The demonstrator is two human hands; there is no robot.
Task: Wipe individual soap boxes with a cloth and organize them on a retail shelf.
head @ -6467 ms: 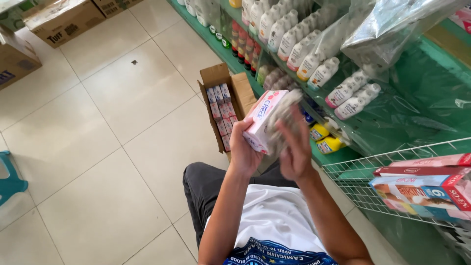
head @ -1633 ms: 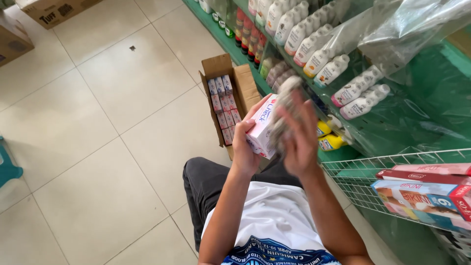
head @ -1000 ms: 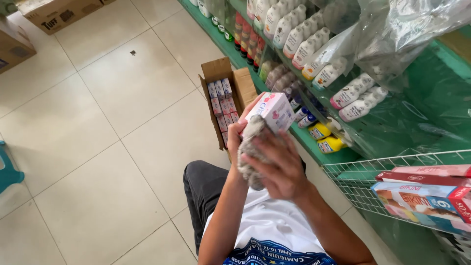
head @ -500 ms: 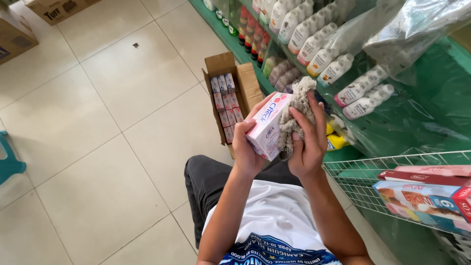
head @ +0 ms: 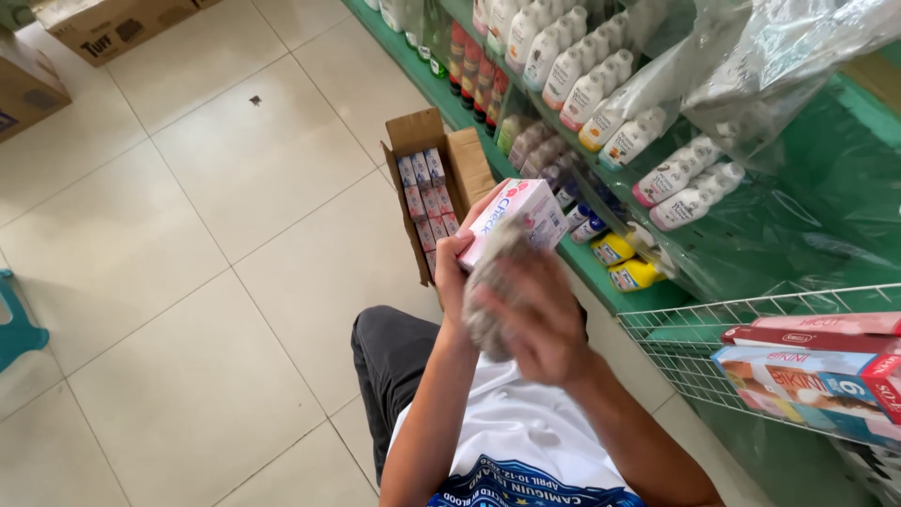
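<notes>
My left hand [head: 457,268] grips a small pink and white carton [head: 518,214] from its left side, held up in front of my chest. My right hand [head: 540,314] holds a crumpled grey cloth [head: 492,282] pressed against the carton's near face, covering its lower half. Both hands sit above my lap, with my dark trousers and white shirt below. An open cardboard box [head: 427,188] on the floor just beyond the hands holds rows of similar small pink cartons.
Green shelves [head: 601,272] along the right carry white bottles [head: 587,70] behind plastic sheeting, with yellow tubs low down. A white wire basket [head: 713,347] at right holds flat boxes. Brown cardboard cartons [head: 103,28] stand at the top left on the tiled floor. A teal stool leg [head: 19,329] shows at left.
My right hand with the cloth has slid down the carton's face from its upper end to its lower half. The left hand keeps the carton in much the same place.
</notes>
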